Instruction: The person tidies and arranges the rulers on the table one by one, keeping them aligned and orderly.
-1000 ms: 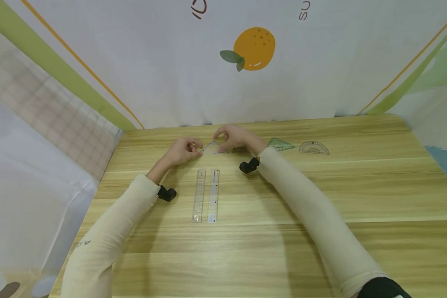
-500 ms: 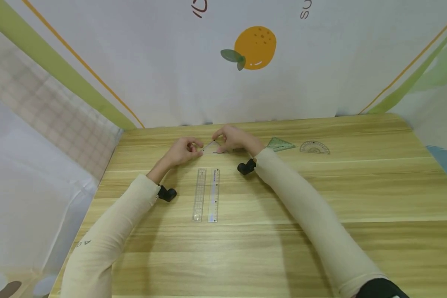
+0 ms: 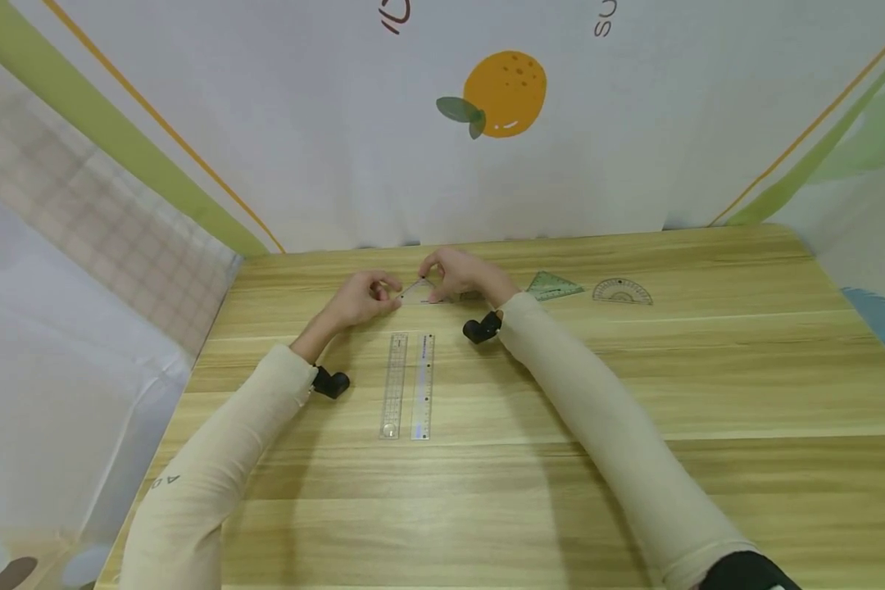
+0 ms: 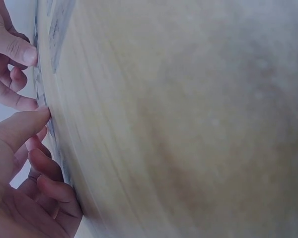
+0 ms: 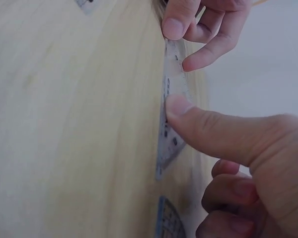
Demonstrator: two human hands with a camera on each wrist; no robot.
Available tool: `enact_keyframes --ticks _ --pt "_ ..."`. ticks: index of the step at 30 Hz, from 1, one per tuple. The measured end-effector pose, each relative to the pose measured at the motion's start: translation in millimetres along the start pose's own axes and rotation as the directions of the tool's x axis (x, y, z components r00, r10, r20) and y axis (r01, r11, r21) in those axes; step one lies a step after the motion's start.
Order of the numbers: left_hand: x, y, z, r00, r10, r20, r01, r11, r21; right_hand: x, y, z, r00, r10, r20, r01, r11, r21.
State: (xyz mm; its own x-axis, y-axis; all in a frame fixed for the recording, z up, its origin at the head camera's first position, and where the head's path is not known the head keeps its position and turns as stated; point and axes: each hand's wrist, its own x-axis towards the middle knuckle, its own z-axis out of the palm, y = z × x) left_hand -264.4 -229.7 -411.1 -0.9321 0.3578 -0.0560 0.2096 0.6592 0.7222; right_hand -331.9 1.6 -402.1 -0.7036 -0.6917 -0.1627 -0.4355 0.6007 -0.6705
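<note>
A clear set square (image 3: pixel 415 294) lies flat near the far edge of the wooden table, its long side towards me. At its left corner my left hand (image 3: pixel 361 298) pinches it between thumb and finger. My right hand (image 3: pixel 463 274) holds it from the other side, with a fingertip at the top corner and the thumb on its lower right part. The right wrist view shows that right thumb (image 5: pixel 181 106) pressed on the clear plastic (image 5: pixel 170 130). Partly hidden by the right wrist is a small protractor (image 5: pixel 170 220).
Two clear rulers, a left one (image 3: pixel 394 385) and a right one (image 3: pixel 423 387), lie side by side nearer to me. Right of the hands are a green set square (image 3: pixel 555 286) and a clear protractor (image 3: pixel 623 292). A white printed cloth (image 3: pixel 324 147) hangs behind the table (image 3: pixel 487 508).
My right wrist and forearm have shifted slightly left, and the right thumb has moved a little left on the set square. The left hand and the other tools stay where they were.
</note>
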Motion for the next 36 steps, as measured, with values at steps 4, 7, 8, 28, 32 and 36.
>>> enact_keyframes --ticks 4,7,8,28,32,36 --pt "0.7 0.1 -0.1 1.0 0.0 0.003 0.0 1.0 0.002 -2.0 2.1 0.4 1.0 -0.024 -0.019 0.025 0.999 0.026" --pt "0.6 0.1 -0.8 1.0 0.003 0.005 -0.003 1.0 -0.002 -3.2 4.3 1.2 0.998 -0.058 -0.037 0.06 0.997 0.05" --pt "0.4 0.3 -1.0 1.0 0.003 0.007 -0.003 1.0 -0.005 -3.4 5.0 1.5 0.997 -0.067 -0.042 0.07 0.996 0.06" --pt "-5.6 10.0 -6.2 0.999 0.033 0.042 -0.035 0.998 0.053 -14.4 8.6 -2.0 0.995 -0.101 0.028 0.1 0.995 0.025" --pt "-10.7 12.4 -11.6 0.999 0.038 0.016 -0.038 0.999 0.005 -19.5 14.2 -6.3 0.982 -0.186 0.028 0.183 0.979 0.088" --pt "-15.1 11.9 -14.2 0.999 0.043 -0.013 -0.044 0.998 -0.052 -24.6 18.7 -8.4 0.972 -0.233 0.006 0.23 0.963 0.139"
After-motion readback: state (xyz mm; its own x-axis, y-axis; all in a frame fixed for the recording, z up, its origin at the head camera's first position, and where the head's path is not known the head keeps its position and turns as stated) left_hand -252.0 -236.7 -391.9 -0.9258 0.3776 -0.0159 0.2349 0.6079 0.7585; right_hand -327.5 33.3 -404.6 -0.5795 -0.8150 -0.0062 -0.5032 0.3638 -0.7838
